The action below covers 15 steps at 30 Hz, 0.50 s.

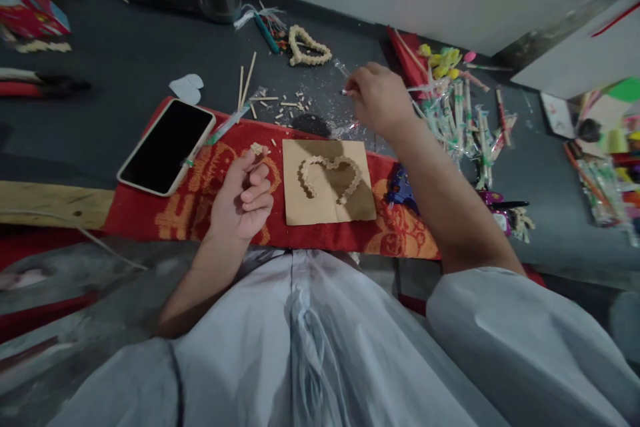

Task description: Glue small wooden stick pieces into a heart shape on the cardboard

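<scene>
My left hand [249, 195] pinches a small pale cluster of short wooden-looking bits [259, 148] between thumb and fingertip, palm turned up. A tan square card [327, 212] lies on the red cloth to its right. On the card is a heart outline [356, 173] made of similar bits, with a gap at its lower point. My right hand [379, 97] is held over the dark table beyond the card. Its fingertips are pressed together around something small and dark that I cannot make out. Loose bits [300, 105] are scattered just left of it.
A phone [167, 147] rests on the cloth's left end, near thin sticks [247, 83] and a white paper heart [187, 88]. Another heart-shaped outline [309, 57] lies farther back. Wrapped sticks [457, 107] and a blue tool-like object [401, 188] are by my right arm.
</scene>
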Motion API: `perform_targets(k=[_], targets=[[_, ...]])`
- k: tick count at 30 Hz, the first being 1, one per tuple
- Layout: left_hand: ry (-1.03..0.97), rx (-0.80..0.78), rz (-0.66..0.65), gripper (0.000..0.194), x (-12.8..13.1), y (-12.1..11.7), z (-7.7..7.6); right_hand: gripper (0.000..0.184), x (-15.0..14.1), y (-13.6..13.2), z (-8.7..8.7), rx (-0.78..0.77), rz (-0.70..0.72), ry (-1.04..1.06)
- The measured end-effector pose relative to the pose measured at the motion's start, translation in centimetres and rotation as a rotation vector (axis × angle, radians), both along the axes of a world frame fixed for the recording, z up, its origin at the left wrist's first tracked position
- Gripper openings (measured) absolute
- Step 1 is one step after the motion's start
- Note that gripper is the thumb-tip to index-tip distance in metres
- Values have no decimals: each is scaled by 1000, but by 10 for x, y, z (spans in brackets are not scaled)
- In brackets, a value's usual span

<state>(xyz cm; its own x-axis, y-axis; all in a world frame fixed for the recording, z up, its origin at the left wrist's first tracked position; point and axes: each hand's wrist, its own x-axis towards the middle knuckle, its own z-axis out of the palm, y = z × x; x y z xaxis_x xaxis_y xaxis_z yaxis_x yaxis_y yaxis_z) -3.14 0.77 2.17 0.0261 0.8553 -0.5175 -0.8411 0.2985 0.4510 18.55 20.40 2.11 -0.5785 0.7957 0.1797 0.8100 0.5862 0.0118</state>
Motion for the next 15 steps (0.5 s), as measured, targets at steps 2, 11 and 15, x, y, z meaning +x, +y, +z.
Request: perform_targets(k=[2, 11, 15], targets=[[6, 13, 6, 27, -6, -2, -2, 26, 15, 7, 8, -61, -61, -106], [324, 47, 234, 9, -46, -4, -9, 40, 49, 1, 12, -211, -184, -357], [426, 65, 307, 8, -52, -9, -9, 44, 55, -3, -1, -167, -172, -369]])
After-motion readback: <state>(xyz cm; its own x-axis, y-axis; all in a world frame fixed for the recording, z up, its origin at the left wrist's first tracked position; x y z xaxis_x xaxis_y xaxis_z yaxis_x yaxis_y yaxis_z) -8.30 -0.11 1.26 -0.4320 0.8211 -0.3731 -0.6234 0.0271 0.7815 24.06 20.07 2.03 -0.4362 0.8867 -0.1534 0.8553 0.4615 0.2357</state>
